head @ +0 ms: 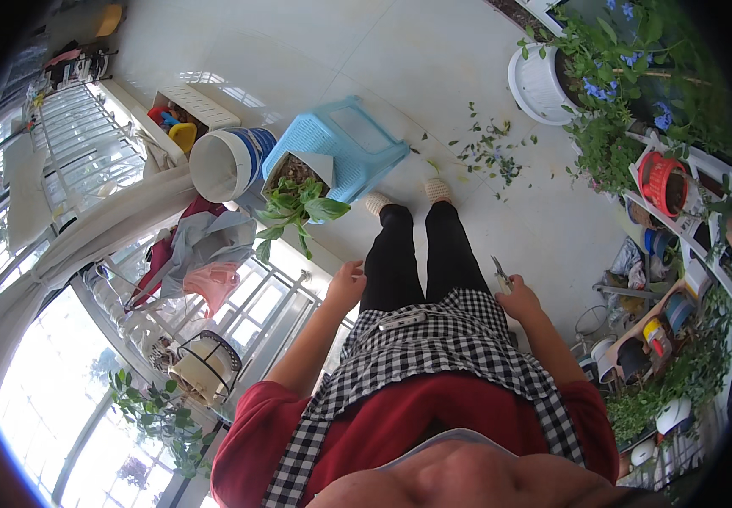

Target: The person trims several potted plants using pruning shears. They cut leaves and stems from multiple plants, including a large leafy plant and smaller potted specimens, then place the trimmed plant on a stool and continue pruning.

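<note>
My right hand (522,298) grips a pair of pruning shears (501,275) beside my right thigh, blades pointing away from me. Beside my left thigh hangs my left hand (346,282), holding nothing, its fingers loosely curled and apart. Ahead of it to the left, a leafy green plant (299,206) grows in a white square pot (318,166) on a light blue plastic stool (347,143). Cut leaves and sprigs (496,152) lie scattered on the pale tiled floor (416,70) beyond my feet.
Left of the stool are a white and blue bucket (223,166) and a white crate (204,105). Plastic bags (210,244) hang at the window rail. On the right stand a large white planter (540,82) with blue flowers, a red pot (661,184) and shelves of pots.
</note>
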{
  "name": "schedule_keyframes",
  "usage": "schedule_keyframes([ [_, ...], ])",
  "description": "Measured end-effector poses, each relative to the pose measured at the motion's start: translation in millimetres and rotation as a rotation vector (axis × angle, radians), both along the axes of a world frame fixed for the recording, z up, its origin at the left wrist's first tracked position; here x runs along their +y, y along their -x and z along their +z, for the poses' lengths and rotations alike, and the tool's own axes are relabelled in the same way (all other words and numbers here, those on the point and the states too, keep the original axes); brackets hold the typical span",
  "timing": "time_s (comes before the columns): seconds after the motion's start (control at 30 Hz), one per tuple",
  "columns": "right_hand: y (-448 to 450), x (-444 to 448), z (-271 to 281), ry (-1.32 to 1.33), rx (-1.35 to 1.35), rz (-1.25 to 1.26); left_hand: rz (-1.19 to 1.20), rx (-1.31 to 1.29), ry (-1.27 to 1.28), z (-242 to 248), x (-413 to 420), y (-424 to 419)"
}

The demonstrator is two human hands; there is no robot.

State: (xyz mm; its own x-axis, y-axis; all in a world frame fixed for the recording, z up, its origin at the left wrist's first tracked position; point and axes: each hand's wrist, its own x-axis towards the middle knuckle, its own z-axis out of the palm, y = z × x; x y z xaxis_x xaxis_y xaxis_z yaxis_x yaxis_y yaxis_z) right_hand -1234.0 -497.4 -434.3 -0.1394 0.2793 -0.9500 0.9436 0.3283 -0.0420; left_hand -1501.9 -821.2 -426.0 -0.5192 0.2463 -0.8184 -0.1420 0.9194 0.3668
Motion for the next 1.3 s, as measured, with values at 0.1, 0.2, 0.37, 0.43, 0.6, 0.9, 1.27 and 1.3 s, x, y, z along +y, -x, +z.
schedule_keyframes([
  [0.1, -8, 3, 2, -0.047, -0.019, -0.001, 0.096, 0.016, -0.008, 5, -51, -6],
  [0.2, 19, 6, -15, -0.009, 0.170, -0.211, 0.333, 0.038, 0.006, -19, -82, 6],
  [0.37, 150, 3, -85, 0.158, 0.461, -0.338, 0.927, -0.047, -0.075, -78, -107, 72],
  [0.43, 223, -1, -116, 0.209, 0.484, -0.217, 0.958, -0.039, -0.329, -88, -109, 93],
  [0.6, 377, -31, -183, 0.258, 0.517, -0.232, 0.915, -0.095, -0.753, -107, -89, 137],
  [0.9, 440, -79, -262, 0.513, 0.362, -0.387, 0.915, -0.005, -0.691, -151, -74, 126],
  [1.27, 540, -161, -239, 0.361, 0.443, -0.003, 0.843, 0.144, -0.575, -129, -132, 126],
  [1.3, 555, -169, -245, 0.373, 0.439, 0.032, 1.079, -0.028, -0.640, -125, -132, 131],
])
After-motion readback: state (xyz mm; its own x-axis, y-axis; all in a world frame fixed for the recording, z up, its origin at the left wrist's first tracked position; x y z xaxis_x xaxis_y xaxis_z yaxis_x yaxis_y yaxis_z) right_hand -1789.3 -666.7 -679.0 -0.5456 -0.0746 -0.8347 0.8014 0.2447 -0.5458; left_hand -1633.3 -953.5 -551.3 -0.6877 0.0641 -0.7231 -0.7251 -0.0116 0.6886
